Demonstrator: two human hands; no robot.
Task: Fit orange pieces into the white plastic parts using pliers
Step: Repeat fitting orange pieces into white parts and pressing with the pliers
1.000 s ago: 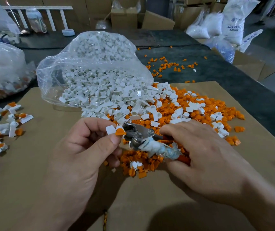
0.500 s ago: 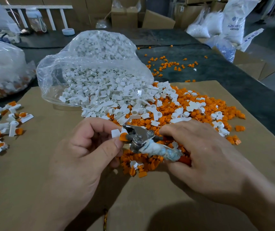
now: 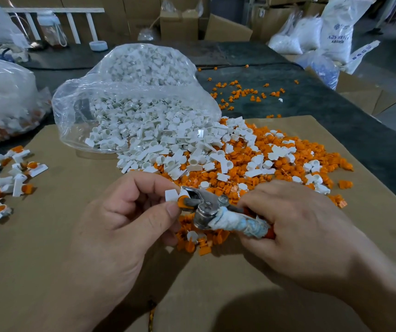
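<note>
On the head cam, over the last second you slid the pliers (image 3: pixel 206 207) onto the orange piece (image 3: pixel 182 202) under the white part (image 3: pixel 171 194). Your left hand (image 3: pixel 120 226) pinched that part just above the loose pile (image 3: pixel 240 164) on the surface (image 3: pixel 216 283). Your right hand (image 3: pixel 295 233) had its fingers (image 3: pixel 261 197) clenched round the handles, so I'd guess the squeeze was on.

Head-worn camera looks forward and down (wide-angle), close above the cardboard sheet (image 3: pixel 48 236).
</note>
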